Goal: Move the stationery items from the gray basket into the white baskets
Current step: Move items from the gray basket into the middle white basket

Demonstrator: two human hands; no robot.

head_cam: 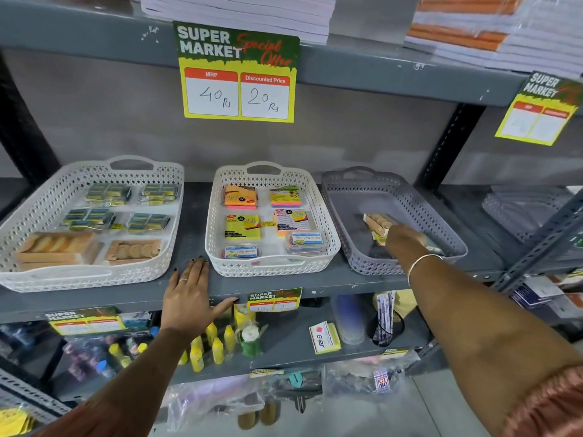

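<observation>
A tan packet [377,227] was gripped by the right hand [407,239] inside the gray basket [344,197]; the left hand [189,288], left of that basket, was spread flat and empty. The packet could be dropped if loosely pinched.

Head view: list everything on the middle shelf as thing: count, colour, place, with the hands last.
large basket: one, white, left.
small basket: one, white, centre.
gray basket: one, right.
eraser packs: four, blue-yellow, large basket rear.
wooden packs: two, tan, large basket front.
sticky notes: four, bright mixed colours, small basket.
clear boxes: two, small basket front.
wooden pack: one, tan, gray basket.
left hand: flat on shelf edge.
right hand: reaching wooden pack; grip unclear.
</observation>
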